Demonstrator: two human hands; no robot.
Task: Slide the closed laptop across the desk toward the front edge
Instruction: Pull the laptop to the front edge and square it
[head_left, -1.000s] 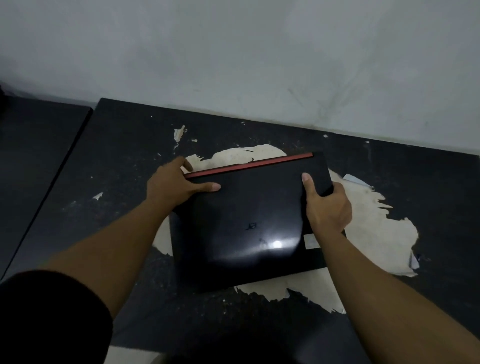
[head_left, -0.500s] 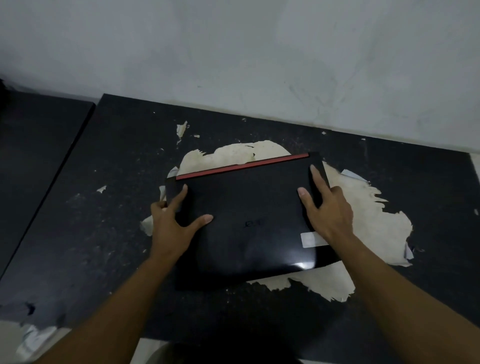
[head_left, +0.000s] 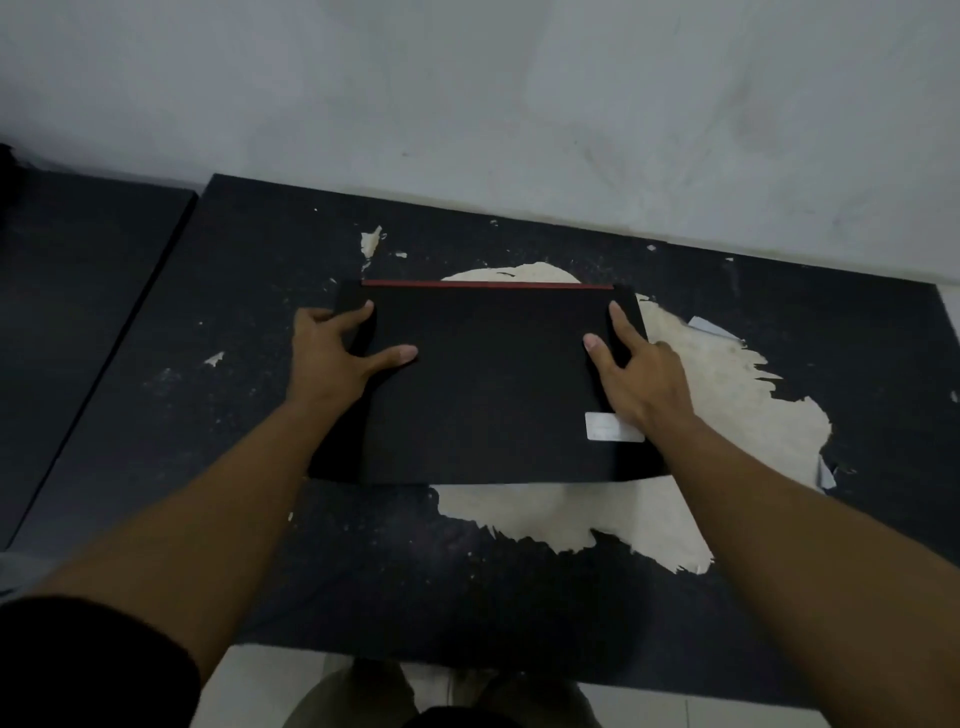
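Observation:
The closed black laptop, with a red strip along its far edge and a pale sticker near its front right corner, lies flat and square in the middle of the dark desk. My left hand holds its left edge, thumb and forefinger on the lid and the other fingers over the side. My right hand holds the right edge the same way, thumb and forefinger spread on the lid. A wide strip of desk separates the laptop from the front edge.
The desk's dark surface has peeled away in a large pale patch under and to the right of the laptop. A grey wall stands right behind the desk. A second dark desk adjoins on the left. The floor shows below.
The laptop has turned from skewed to square with the desk. Both hands have shifted from its far corners to its side edges, thumbs lying on the lid.

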